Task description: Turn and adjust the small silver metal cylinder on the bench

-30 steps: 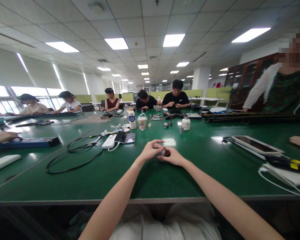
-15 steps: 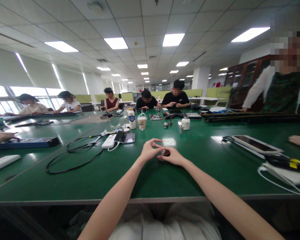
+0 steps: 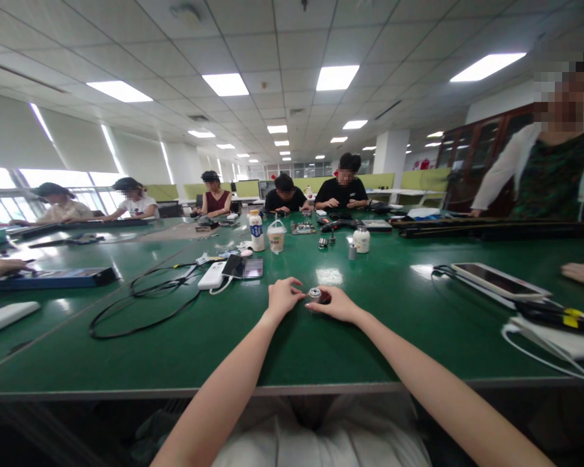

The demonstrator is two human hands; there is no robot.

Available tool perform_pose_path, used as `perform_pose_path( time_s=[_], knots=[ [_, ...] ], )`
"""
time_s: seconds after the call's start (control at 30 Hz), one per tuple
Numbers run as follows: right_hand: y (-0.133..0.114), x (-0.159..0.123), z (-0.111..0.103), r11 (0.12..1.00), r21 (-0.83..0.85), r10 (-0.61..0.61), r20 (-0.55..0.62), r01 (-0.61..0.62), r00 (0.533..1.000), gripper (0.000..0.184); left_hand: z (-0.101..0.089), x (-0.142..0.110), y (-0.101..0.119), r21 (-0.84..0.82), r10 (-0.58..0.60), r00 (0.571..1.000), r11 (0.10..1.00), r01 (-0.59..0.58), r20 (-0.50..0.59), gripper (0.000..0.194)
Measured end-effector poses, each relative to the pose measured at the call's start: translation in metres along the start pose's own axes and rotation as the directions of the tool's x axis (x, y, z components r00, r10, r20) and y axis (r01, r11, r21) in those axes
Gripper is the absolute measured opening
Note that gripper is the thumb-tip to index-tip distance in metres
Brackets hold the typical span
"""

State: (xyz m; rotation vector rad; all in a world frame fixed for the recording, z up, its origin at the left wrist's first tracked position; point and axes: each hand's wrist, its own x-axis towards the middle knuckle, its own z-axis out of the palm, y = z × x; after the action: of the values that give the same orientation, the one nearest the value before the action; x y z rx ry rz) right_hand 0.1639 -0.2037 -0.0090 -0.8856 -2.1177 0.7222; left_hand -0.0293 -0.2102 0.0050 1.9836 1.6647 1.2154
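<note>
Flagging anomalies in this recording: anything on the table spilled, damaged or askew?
Nothing looks spilled or visibly damaged. The black cable sprawls in loose loops left of the left hand, untidy rather than odd; the metal cylinder in the right hand looks upright.

At twelve o'clock on the desk [image 3: 370,357] stands a plastic cup [image 3: 276,239]; at ten lies a black cable [image 3: 179,281].

A single head-worn camera is facing forward and down across the table [image 3: 321,357], showing the left hand [image 3: 283,298] and right hand [image 3: 339,303] close, just below centre, with the ceiling [image 3: 287,48] filling the top.
</note>
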Motion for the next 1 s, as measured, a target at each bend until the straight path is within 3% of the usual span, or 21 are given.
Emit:
perform_pose_path(
  time_s=[0.13,0.3,0.6,1.0],
  knots=[
    [-0.002,-0.001,-0.001,1.000,-0.002,0.001,0.002,-0.001,1.000,0.038,0.000,0.001,-0.003,0.009,-0.018,1.000,1.000,0.018,-0.001,0.024],
    [-0.002,-0.001,-0.001,1.000,0.000,0.000,-0.004,0.000,1.000,0.037,-0.004,0.003,0.009,-0.099,0.015,0.999,0.995,-0.019,-0.036,0.025],
    [0.000,0.000,0.000,1.000,0.014,-0.012,-0.005,0.012,1.000,0.037,-0.011,0.000,0.025,-0.328,0.165,0.980,0.937,-0.119,0.114,0.047],
    [-0.002,-0.001,-0.001,1.000,0.003,-0.021,-0.011,0.021,1.000,0.037,-0.010,-0.002,0.027,-0.401,0.201,0.971,0.906,-0.134,0.131,0.047]
  ],
)
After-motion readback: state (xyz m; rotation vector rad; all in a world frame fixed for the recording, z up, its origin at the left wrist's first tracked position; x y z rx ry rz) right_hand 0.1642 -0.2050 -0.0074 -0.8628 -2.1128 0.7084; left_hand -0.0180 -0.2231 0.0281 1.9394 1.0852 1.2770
